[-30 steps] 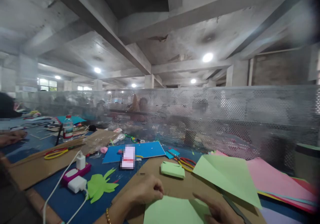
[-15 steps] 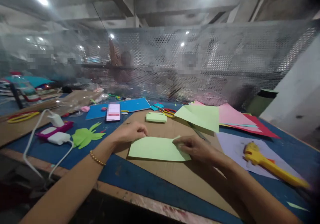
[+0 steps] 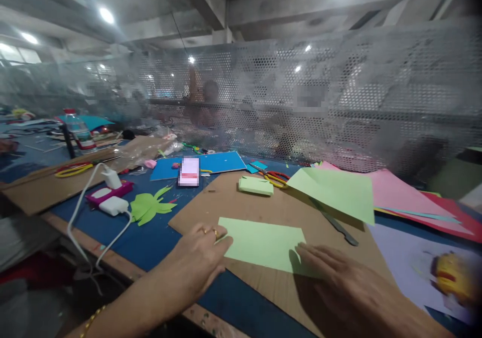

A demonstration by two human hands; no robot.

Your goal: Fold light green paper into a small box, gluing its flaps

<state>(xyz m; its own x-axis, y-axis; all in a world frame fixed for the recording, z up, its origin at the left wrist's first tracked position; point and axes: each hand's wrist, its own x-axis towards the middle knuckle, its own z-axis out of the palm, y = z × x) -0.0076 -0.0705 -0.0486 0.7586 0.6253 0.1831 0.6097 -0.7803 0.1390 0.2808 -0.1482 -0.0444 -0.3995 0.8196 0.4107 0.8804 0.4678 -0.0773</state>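
A pale green rectangular piece of paper point(image 3: 263, 245) lies on the brown cardboard sheet point(image 3: 211, 202) in front of me. At its left end is my left hand point(image 3: 201, 255), with bent fingers at the paper's edge and the thumb apart. A ring shows on one finger, and a beaded bracelet on the wrist. My right hand point(image 3: 335, 272) rests at the paper's right end, fingers stretched out and touching it. Beyond the paper lies a folded pale green paper packet point(image 3: 256, 186). A larger pale green sheet point(image 3: 335, 190) partly covers a dark, flat blade point(image 3: 339, 230).
Red-and-yellow-handled scissors point(image 3: 276, 180) lie behind the packet. A yellow glue gun point(image 3: 452, 275), blurred, is on lilac paper. Leftward are a phone point(image 3: 189, 172), green paper cutouts point(image 3: 146, 208), a purple power strip point(image 3: 109, 194) with white cables, and a bottle point(image 3: 80, 132).
The view has shifted left. Both hands are nearer to me, and the right hand has gone from bent fingers on the paper's upper right corner to stretched fingers at its right end.
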